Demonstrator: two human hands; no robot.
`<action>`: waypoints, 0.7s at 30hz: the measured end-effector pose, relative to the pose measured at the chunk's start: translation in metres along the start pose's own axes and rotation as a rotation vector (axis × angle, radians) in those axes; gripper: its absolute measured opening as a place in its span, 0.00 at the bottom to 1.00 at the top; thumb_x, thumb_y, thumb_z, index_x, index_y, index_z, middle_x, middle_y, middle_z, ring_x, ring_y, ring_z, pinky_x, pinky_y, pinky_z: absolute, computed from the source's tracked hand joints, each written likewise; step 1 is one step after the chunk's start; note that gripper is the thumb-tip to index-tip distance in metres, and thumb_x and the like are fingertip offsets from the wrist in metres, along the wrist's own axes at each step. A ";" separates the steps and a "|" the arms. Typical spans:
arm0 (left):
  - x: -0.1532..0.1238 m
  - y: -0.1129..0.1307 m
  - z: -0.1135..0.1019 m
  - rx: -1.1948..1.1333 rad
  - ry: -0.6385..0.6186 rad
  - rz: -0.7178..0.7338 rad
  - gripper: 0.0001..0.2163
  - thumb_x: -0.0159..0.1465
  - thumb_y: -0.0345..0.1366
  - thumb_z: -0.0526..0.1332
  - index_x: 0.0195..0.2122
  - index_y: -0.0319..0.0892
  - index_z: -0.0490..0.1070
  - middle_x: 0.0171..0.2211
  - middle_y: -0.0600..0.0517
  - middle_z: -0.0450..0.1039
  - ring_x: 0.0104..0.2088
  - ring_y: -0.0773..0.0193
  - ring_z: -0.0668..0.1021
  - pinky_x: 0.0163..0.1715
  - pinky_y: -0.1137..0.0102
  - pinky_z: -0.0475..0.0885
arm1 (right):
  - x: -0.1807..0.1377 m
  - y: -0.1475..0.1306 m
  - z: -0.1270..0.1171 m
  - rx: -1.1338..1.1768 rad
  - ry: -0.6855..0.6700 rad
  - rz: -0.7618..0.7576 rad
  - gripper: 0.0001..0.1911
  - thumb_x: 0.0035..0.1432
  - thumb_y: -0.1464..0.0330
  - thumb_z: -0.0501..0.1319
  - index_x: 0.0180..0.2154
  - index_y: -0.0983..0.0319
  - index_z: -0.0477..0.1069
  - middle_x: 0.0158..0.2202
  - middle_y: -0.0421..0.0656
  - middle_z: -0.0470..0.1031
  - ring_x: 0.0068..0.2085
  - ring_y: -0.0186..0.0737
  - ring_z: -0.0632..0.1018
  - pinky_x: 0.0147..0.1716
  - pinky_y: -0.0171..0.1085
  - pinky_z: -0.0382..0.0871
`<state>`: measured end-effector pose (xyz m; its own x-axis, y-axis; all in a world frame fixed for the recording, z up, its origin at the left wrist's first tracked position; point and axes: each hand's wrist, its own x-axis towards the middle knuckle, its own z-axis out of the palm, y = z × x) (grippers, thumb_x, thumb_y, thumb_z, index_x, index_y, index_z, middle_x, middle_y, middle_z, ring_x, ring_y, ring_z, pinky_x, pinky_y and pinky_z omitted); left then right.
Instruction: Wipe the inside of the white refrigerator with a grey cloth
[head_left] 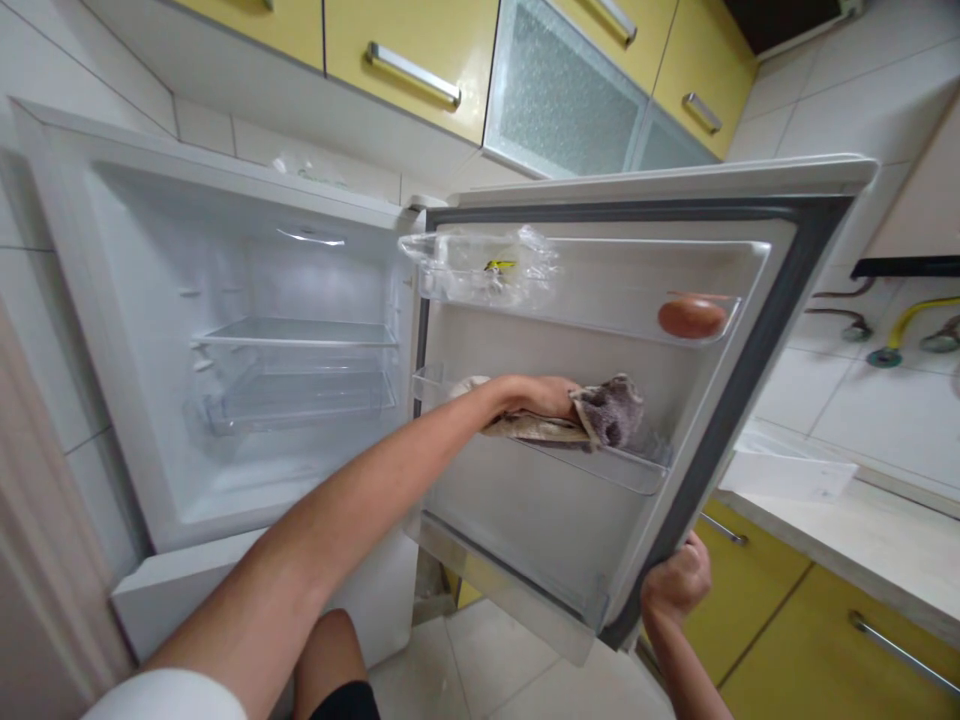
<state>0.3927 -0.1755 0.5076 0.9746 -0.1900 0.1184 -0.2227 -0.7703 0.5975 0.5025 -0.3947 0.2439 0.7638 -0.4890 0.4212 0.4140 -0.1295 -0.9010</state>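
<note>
My left hand (546,396) is closed around a grey-brown cloth (613,408), which lies in the clear middle shelf (630,476) of an open fridge door (517,530). Part of the cloth hangs along the shelf's front rim, and the fingers are partly hidden by it. At the lower right, my right hand (679,582) is wrapped around the outer edge of the same door. Above the cloth, the upper door shelf (600,318) holds a crumpled clear plastic bag (517,268) at its left and a brown, egg-like object (691,316) at its right.
The fridge interior (300,280) at left has a glass shelf (300,332) and a clear drawer (307,395). Yellow cabinets (420,40) hang overhead. Right of the door, a white box (787,472) stands on the counter (900,540), below gas pipes (911,320).
</note>
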 end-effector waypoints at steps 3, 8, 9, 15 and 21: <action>-0.016 -0.023 -0.026 0.135 0.075 -0.093 0.06 0.53 0.34 0.66 0.32 0.41 0.78 0.32 0.54 0.81 0.32 0.64 0.77 0.36 0.71 0.73 | 0.003 0.000 0.001 -0.013 0.007 0.003 0.23 0.54 0.56 0.46 0.37 0.62 0.73 0.38 0.46 0.75 0.42 0.49 0.73 0.39 0.42 0.62; -0.050 -0.060 -0.066 0.319 0.220 -0.228 0.03 0.48 0.32 0.67 0.23 0.40 0.76 0.25 0.51 0.78 0.29 0.61 0.75 0.35 0.67 0.70 | 0.006 -0.002 0.001 -0.035 -0.006 0.019 0.21 0.53 0.57 0.47 0.36 0.61 0.72 0.36 0.47 0.74 0.40 0.49 0.73 0.37 0.42 0.62; -0.056 -0.065 -0.071 0.351 0.261 -0.245 0.03 0.48 0.32 0.67 0.23 0.40 0.75 0.25 0.51 0.78 0.29 0.60 0.75 0.35 0.67 0.70 | 0.006 -0.002 0.001 -0.044 -0.010 0.014 0.20 0.53 0.58 0.46 0.35 0.61 0.72 0.36 0.47 0.74 0.40 0.49 0.73 0.37 0.43 0.62; -0.086 -0.076 -0.066 0.437 0.648 -0.216 0.10 0.54 0.35 0.65 0.38 0.44 0.77 0.36 0.48 0.81 0.37 0.57 0.79 0.38 0.69 0.70 | 0.007 -0.002 0.001 -0.083 -0.014 -0.017 0.20 0.53 0.58 0.46 0.34 0.60 0.72 0.35 0.47 0.74 0.39 0.51 0.73 0.35 0.44 0.61; -0.109 -0.085 -0.057 0.305 1.206 -0.172 0.15 0.62 0.31 0.56 0.51 0.41 0.70 0.47 0.44 0.79 0.47 0.57 0.79 0.47 0.68 0.70 | 0.006 -0.001 0.000 -0.107 -0.034 0.003 0.22 0.54 0.58 0.46 0.37 0.61 0.74 0.37 0.49 0.75 0.41 0.53 0.74 0.36 0.45 0.63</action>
<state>0.3065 -0.0546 0.4889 0.3558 0.4792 0.8023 0.0699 -0.8698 0.4885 0.5071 -0.3977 0.2471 0.7819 -0.4605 0.4202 0.3581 -0.2201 -0.9074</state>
